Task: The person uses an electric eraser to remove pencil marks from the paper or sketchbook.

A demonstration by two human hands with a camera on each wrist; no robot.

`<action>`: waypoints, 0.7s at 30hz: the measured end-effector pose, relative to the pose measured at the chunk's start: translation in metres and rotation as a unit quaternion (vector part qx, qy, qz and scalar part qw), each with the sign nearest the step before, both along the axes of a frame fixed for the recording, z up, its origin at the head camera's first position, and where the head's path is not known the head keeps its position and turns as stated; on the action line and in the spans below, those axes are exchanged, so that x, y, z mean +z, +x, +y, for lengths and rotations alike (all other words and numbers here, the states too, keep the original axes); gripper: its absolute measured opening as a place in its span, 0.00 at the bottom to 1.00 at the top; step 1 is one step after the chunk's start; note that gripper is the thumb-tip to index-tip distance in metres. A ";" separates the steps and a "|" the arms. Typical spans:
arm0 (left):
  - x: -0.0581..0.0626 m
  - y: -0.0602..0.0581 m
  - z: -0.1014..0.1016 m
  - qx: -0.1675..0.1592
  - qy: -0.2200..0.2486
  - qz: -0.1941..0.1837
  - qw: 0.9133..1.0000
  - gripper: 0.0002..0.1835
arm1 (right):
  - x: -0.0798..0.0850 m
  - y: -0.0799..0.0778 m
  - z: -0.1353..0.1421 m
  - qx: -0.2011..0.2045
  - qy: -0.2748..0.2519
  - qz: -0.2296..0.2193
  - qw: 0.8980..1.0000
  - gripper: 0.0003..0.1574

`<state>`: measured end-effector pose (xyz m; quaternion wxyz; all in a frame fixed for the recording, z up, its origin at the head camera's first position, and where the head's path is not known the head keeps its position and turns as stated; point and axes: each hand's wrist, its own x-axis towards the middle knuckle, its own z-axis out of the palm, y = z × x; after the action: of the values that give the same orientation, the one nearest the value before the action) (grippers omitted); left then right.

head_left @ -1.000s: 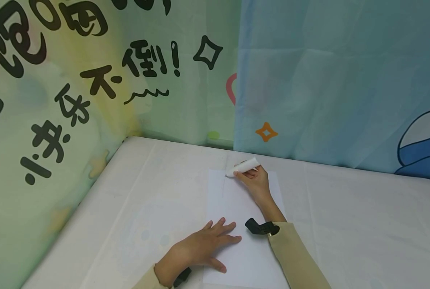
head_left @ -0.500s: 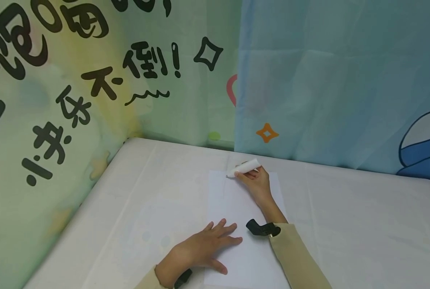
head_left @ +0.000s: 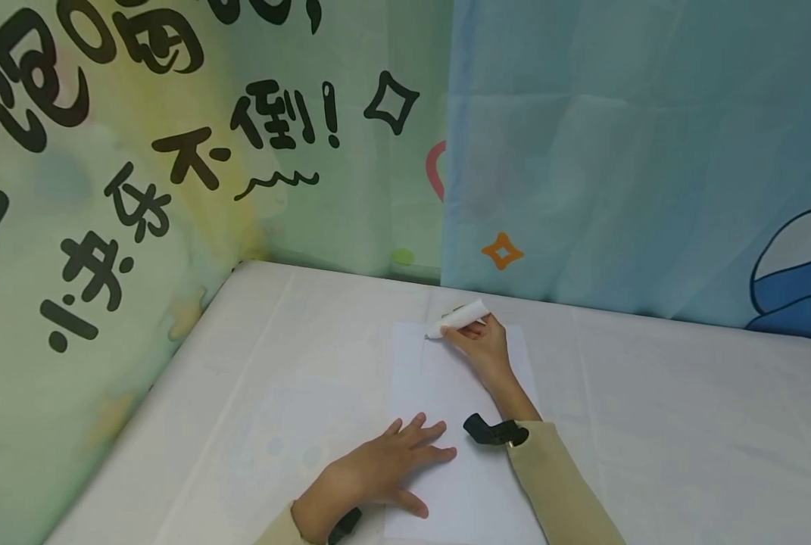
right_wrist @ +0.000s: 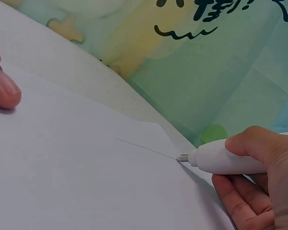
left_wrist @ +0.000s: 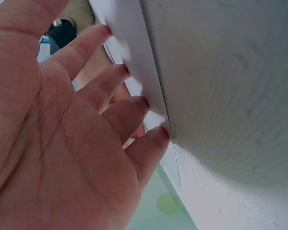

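A thick white pen [head_left: 461,316] with a metal tip is pinched in my right hand [head_left: 483,344], between thumb and fingers, near the far edge of a white sheet of paper [head_left: 456,386]. The right wrist view shows the pen's tip [right_wrist: 182,158] touching the sheet at the end of a thin dark line [right_wrist: 144,146]. My left hand [head_left: 391,462] rests on the lower left part of the paper with its fingers spread. Close up in the left wrist view, the left fingertips [left_wrist: 158,136] press down near the sheet's edge, and the hand holds nothing.
A white cloth [head_left: 296,341] covers the table. Printed fabric walls [head_left: 350,219] stand along its left and far sides, with the paper's far edge close to the back one. Dark wrist straps [head_left: 497,430] sit at both sleeves.
The pen tip has shifted very slightly toward the person over the last half second. My left hand stays in place on the paper.
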<state>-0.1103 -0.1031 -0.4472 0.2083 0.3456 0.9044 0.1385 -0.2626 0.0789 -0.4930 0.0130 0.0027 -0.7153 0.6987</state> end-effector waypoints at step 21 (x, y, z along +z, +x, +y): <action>0.000 0.001 -0.001 -0.001 0.002 0.000 1.000 0.43 | -0.001 0.000 0.000 0.006 -0.004 -0.001 1.000 0.28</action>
<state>-0.1097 -0.1037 -0.4474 0.2074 0.3468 0.9040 0.1397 -0.2627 0.0792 -0.4940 0.0075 0.0063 -0.7121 0.7020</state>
